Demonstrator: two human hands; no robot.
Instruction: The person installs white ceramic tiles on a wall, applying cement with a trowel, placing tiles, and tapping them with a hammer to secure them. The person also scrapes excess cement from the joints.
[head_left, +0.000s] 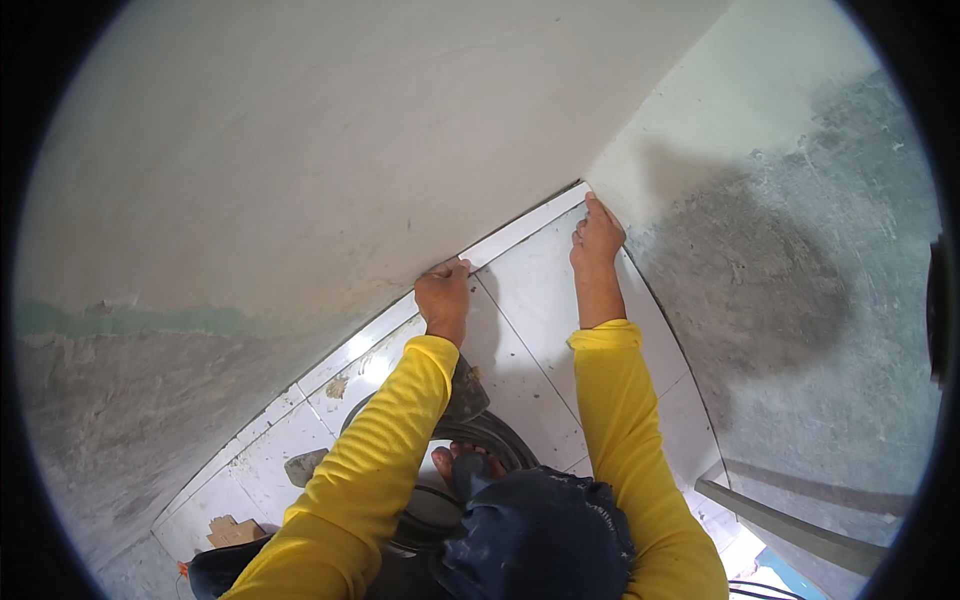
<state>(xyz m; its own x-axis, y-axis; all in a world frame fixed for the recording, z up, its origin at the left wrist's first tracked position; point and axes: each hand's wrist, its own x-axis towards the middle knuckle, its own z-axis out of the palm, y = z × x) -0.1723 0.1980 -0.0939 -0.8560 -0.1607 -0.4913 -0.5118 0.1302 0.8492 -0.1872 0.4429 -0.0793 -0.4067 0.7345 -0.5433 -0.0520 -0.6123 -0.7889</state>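
Long white tile strip (525, 226): laid along the wall's foot, right up to the corner!
Left hand (443, 300): placed at the near end; whether a pinching or pressing grip is used cannot be told.
Right hand (598, 240): set at the corner end, grip equally unclear.
Danger: the strip could be skewed by uneven pressure.
Floor (525, 345): white-tiled, grit-speckled.
Walls: pale plaster wall (300, 130) left, grey-patched rough wall (800, 250) right.
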